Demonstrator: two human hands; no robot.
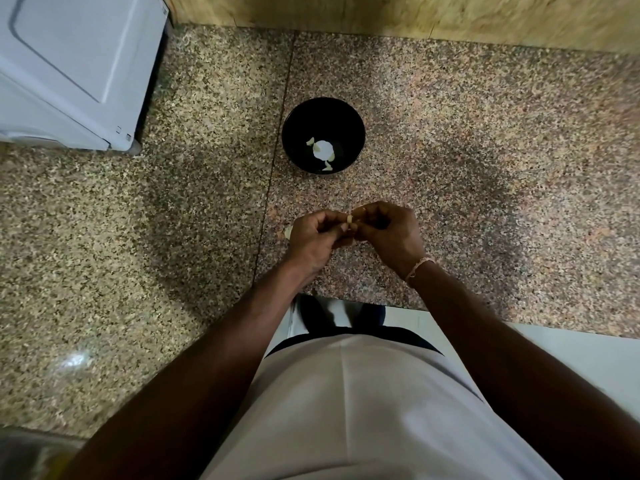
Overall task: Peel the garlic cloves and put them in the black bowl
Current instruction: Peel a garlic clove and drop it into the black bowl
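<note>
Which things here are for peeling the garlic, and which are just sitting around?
For the job:
- garlic clove, pinched between left hand and right hand
- black bowl
- peeled cloves in the bowl

Just there:
- white appliance
- speckled stone counter
- wooden wall
- pale scrap by the left hand

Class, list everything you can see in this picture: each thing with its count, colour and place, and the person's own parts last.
bowl: one, black, on the counter beyond the hands.
peeled cloves: about three, pale, inside the bowl around a white glare spot.
clove: one, pale, pinched between both hands.
scrap: one, pale, on the counter by the left hand; skin or clove, cannot tell.
counter: one, speckled brown granite.
appliance: one, white, far left.
wall: one, wood-look, behind the counter.
bracelet: one, pink, right wrist.
left hand: grips the clove.
right hand: pinches the clove.
</note>
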